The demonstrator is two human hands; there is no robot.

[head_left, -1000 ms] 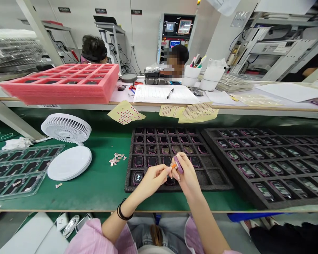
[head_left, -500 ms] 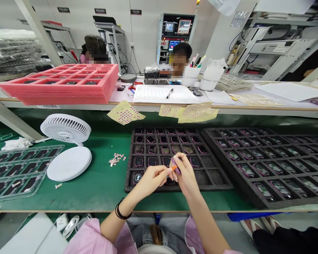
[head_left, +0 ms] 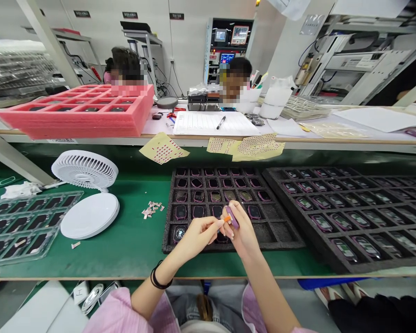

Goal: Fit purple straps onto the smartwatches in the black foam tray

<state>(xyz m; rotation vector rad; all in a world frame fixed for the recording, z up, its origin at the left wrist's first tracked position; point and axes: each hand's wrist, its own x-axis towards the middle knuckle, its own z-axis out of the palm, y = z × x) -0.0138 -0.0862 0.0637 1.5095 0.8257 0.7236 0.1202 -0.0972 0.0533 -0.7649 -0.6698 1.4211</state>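
My right hand (head_left: 240,226) is closed around a purple watch case (head_left: 233,218), held above the near part of a black foam tray (head_left: 270,231). In my left hand (head_left: 201,235) a small orange piece (head_left: 227,218) is pinched between thumb and finger, its end against the watch case. What exactly the orange piece is, I cannot make out. Dark-screened watches (head_left: 198,212) with purple frames fill most compartments of the tray beneath. One watch at the near left shows a lit dial (head_left: 179,233). My fingers hide part of the case.
A second foam tray (head_left: 333,249) of watch cases lies at right. On the left are a white fan (head_left: 90,216), clear trays (head_left: 31,254) of dark screens and small peeled tabs (head_left: 152,209). A pink foam tray (head_left: 138,122) sits on the shelf; two people are beyond.
The watch case has turned slightly in my right hand, showing more of its purple side. My left hand still holds the orange piece against it.
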